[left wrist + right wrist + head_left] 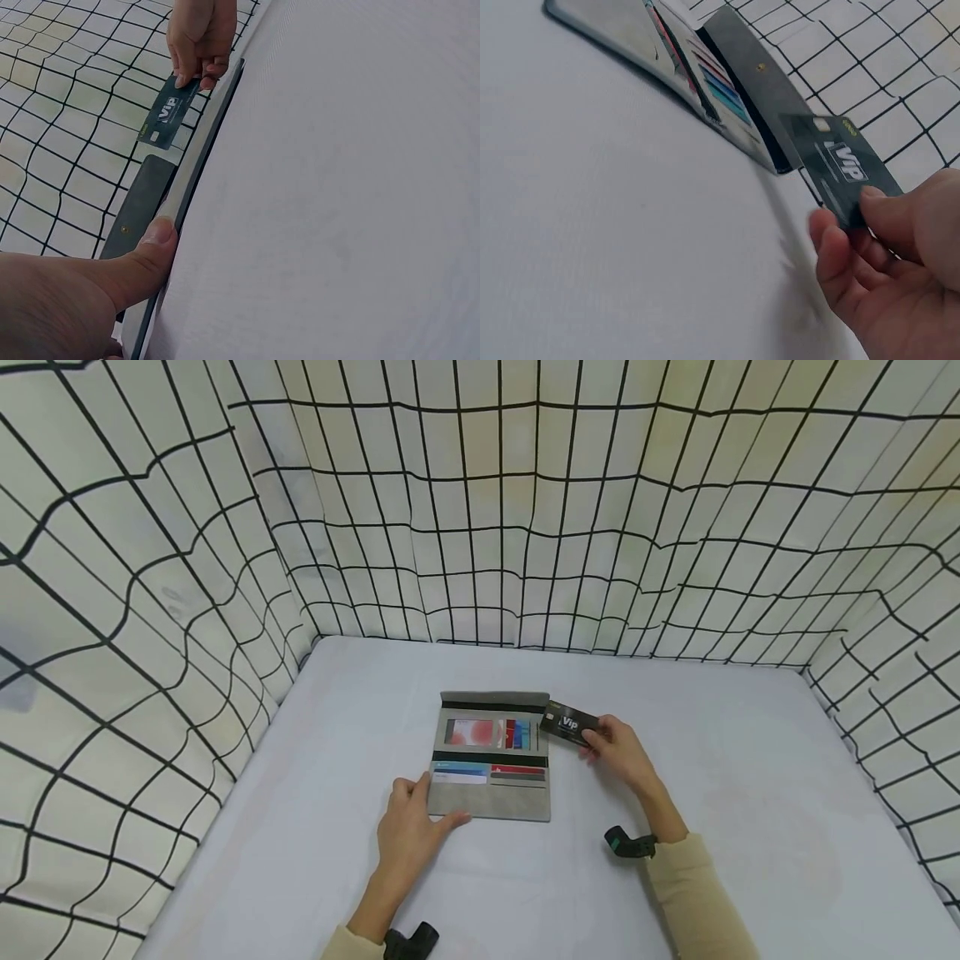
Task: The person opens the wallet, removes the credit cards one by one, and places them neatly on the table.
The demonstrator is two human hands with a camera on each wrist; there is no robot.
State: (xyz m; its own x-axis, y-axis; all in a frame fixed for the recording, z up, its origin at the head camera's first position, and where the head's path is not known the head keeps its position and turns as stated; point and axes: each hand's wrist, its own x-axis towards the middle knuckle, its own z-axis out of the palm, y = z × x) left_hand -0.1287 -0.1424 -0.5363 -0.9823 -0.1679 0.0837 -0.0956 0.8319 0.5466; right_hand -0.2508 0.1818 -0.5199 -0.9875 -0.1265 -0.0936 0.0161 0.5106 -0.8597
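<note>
A grey wallet (489, 802) lies unfolded on the white table, with several cards in its slots. At its lower left corner, my left hand (408, 827) grips it, thumb along the near edge and fingers at the left side. In the left wrist view the thumb (154, 247) rests against the wallet's edge; the other fingers are mostly hidden. Just right of the wallet's upper part, my right hand (618, 752) pinches a black VIP card (567, 722) between thumb and fingers. The right wrist view shows the card (847, 169) tilted, its chip end close to the wallet's flap (754, 67).
A white cloth covers the table (750, 760). Black grid netting (495, 527) over pale sheets stands along the back and both sides. Each wrist bears a small black camera, such as the one on the right wrist (630, 843).
</note>
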